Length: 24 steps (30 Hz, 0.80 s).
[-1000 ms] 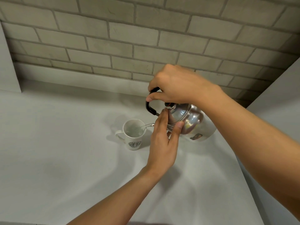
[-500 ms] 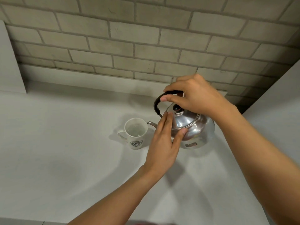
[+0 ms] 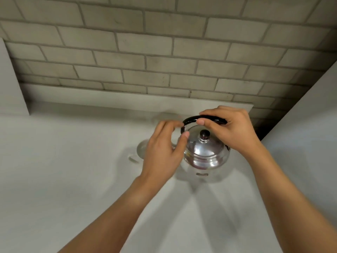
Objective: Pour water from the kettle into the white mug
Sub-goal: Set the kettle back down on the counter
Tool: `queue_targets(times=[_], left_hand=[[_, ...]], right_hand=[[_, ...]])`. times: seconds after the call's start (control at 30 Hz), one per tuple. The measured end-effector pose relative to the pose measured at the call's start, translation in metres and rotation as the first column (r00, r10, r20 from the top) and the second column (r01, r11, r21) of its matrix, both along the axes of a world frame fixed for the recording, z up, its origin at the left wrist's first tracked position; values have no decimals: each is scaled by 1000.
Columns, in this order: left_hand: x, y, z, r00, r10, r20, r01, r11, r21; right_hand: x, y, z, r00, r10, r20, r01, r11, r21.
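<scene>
A shiny steel kettle [image 3: 206, 156] with a black knob and a black arched handle stands upright on the white counter [image 3: 63, 179]. My right hand [image 3: 229, 132] is curled around the top of that handle. My left hand [image 3: 164, 148] hovers just left of the kettle with its fingers spread and curved, off the lid. The white mug [image 3: 139, 152] stands left of the kettle, mostly hidden behind my left hand; only its rim and handle show, blurred.
A grey brick wall [image 3: 164, 52] with a low white ledge runs along the back of the counter. White panels rise at the far left [image 3: 11, 88] and along the right side [image 3: 310, 125].
The kettle went from tilted over the mug to upright on the counter. My left hand came off the lid and drifted left. The view shifted, so everything sits lower right.
</scene>
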<state>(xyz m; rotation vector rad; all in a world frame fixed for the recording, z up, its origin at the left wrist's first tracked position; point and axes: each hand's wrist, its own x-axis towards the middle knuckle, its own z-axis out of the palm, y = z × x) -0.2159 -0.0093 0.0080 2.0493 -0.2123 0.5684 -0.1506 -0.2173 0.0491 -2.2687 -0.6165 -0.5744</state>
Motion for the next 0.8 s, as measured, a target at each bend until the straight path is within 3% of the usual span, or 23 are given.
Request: queue_targets(times=[0.13, 0.3, 0.47, 0.67, 0.8], left_hand=[[26, 1, 15, 974, -171, -145, 181, 982, 58], [47, -2, 20, 944, -278, -178, 307, 937, 165], [73, -1, 16, 957, -280, -79, 290, 933, 212], [124, 10, 6, 979, -192, -64, 201, 950, 238], [167, 18, -1, 983, -143, -117, 161, 973, 166]], right_hand=[[-4, -8, -15, 1000, -29, 1, 29, 995, 93], [2, -11, -27, 997, -70, 17, 66, 986, 156], [25, -11, -32, 996, -58, -74, 70, 984, 166], [65, -24, -50, 959, -159, -233, 145, 987, -75], [100, -25, -62, 935, -139, -327, 118, 990, -83]])
